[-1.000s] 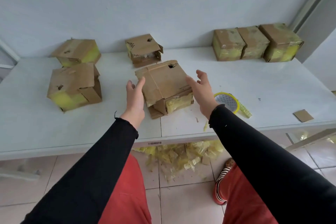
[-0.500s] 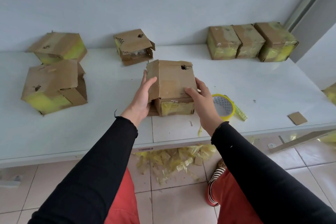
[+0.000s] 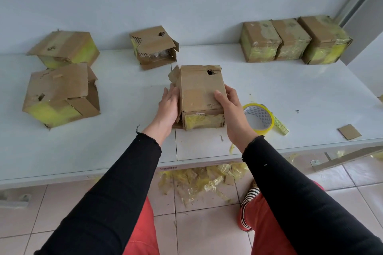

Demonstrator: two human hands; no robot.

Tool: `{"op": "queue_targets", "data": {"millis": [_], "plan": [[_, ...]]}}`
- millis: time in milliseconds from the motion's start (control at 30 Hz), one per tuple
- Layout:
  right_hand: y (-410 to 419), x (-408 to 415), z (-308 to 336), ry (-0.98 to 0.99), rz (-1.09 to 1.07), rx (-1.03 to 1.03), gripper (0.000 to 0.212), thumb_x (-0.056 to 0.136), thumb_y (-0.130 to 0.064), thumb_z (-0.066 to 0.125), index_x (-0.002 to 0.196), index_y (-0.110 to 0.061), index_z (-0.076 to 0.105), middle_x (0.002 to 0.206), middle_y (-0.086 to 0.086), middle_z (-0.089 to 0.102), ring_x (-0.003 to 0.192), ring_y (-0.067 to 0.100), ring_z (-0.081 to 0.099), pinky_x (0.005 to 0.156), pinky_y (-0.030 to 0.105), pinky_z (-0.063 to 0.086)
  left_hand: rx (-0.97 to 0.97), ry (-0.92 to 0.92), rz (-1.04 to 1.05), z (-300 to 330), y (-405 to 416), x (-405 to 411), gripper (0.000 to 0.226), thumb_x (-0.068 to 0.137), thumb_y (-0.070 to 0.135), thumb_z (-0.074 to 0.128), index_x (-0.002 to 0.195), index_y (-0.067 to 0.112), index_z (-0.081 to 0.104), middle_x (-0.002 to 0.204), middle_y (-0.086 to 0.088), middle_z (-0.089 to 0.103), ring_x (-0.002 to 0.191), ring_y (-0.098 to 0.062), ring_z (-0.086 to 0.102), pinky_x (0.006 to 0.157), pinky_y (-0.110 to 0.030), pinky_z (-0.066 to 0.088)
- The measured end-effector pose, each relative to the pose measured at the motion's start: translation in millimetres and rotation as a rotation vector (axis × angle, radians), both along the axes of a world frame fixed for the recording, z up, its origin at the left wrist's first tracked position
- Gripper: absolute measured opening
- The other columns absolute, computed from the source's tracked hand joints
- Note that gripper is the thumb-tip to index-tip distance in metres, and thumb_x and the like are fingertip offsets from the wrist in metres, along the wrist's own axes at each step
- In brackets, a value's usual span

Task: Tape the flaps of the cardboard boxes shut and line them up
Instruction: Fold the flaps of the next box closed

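Brown cardboard box between my hands [image 3: 202, 87]: yellow tape band across near face, black-edged hole on top. Tape roll at my right [image 3: 259, 119]: yellow, inner core white with blue triangle pattern. Three taped brown boxes at back right [image 3: 294, 39]: yellow-green tape patches on fronts. Three open-flapped brown boxes at left [image 3: 60, 93]: yellow sides. White tabletop [image 3: 290, 93]. My sleeves black [image 3: 116, 192], trousers red-orange [image 3: 267, 223], black-and-white striped footwear [image 3: 249, 194]. Yellow tape scraps on pale floor tiles [image 3: 203, 180].
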State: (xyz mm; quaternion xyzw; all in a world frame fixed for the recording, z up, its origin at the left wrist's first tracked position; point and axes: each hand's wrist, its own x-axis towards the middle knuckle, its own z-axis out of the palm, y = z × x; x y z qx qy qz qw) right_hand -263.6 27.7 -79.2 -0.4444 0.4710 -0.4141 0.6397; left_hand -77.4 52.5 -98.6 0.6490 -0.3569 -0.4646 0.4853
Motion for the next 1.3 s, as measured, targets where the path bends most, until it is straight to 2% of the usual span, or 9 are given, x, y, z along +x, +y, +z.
{"op": "queue_targets", "data": {"millis": [200,333,600,767,900,967,1033,1133,1300], "plan": [[-1,-3,4,-0.030,0.024,0.004,0.043,0.093,-0.036,0.067,0.134,-0.030,0.056,0.122,-0.004,0.072,0.105,0.011,0.071,0.082,0.031,0.059,-0.046,0.256,0.090,12,-1,10,0.059,0.106,0.036,0.049,0.160,0.044,0.026,0.148,0.017,0.050,0.127,-0.007,0.057,0.097,-0.032,0.053],[2,-4,3,-0.046,0.033,0.003,0.046,0.089,-0.035,0.070,0.133,-0.028,0.057,0.124,-0.002,0.071,0.106,0.013,0.071,0.079,0.028,0.058,0.039,0.464,0.093,19,2,20,0.035,0.089,0.038,0.059,0.118,0.022,0.070,0.093,0.001,0.070,0.086,-0.019,0.066,0.065,-0.029,0.054],[7,-5,4,-0.012,0.074,-0.024,0.039,0.097,-0.031,0.065,0.134,-0.031,0.053,0.127,-0.004,0.068,0.111,0.014,0.068,0.085,0.031,0.058,0.069,0.406,0.113,19,2,11,0.035,0.106,0.040,0.053,0.129,0.019,0.070,0.120,-0.003,0.075,0.119,-0.026,0.067,0.103,-0.045,0.053],[11,-4,6,0.018,0.112,-0.050,0.038,0.100,-0.029,0.061,0.136,-0.032,0.048,0.123,-0.009,0.065,0.106,0.008,0.067,0.077,0.020,0.055,-0.125,0.170,0.181,19,5,-5,0.058,0.109,0.031,0.051,0.160,0.041,0.026,0.158,0.018,0.035,0.132,-0.010,0.053,0.107,-0.040,0.049],[8,-6,4,0.045,0.148,-0.048,0.045,0.101,-0.026,0.060,0.143,-0.032,0.044,0.124,-0.009,0.061,0.105,0.006,0.066,0.073,0.015,0.054,0.013,0.364,0.116,26,7,-12,0.046,0.105,0.059,0.042,0.134,0.033,0.067,0.122,-0.002,0.075,0.106,-0.022,0.075,0.078,-0.038,0.064],[5,-6,5,0.061,0.168,-0.044,0.054,0.101,-0.025,0.061,0.148,-0.037,0.040,0.125,-0.007,0.060,0.104,0.005,0.066,0.073,0.015,0.055,0.060,0.318,0.036,26,8,-11,0.063,0.099,0.074,0.038,0.138,0.031,0.061,0.132,-0.003,0.070,0.118,-0.022,0.069,0.094,-0.043,0.059],[0,-7,9,0.090,0.195,-0.034,0.063,0.098,-0.026,0.063,0.152,-0.042,0.036,0.130,-0.003,0.058,0.110,0.011,0.065,0.075,0.019,0.054,0.036,0.217,0.038,25,5,-7,0.056,0.101,0.064,0.046,0.145,0.029,0.047,0.143,-0.002,0.060,0.133,-0.023,0.057,0.109,-0.047,0.048],[-8,-5,16,0.143,0.221,-0.027,0.057,0.092,-0.029,0.065,0.144,-0.040,0.046,0.129,0.002,0.057,0.108,0.017,0.065,0.068,0.021,0.054,-0.011,0.211,0.129,29,0,-2,0.040,0.103,0.032,0.055,0.140,0.023,0.042,0.136,-0.005,0.059,0.122,-0.025,0.061,0.090,-0.039,0.055],[-26,8,19,0.143,0.075,0.027,0.024,0.095,-0.037,0.068,0.110,-0.022,0.057,0.106,-0.004,0.069,0.089,0.013,0.066,0.068,0.028,0.052,-0.106,-0.026,-0.004,38,-7,-3,0.061,0.104,0.012,0.037,0.158,0.039,0.031,0.168,0.007,0.021,0.151,-0.008,0.024,0.125,-0.044,0.026]]}}
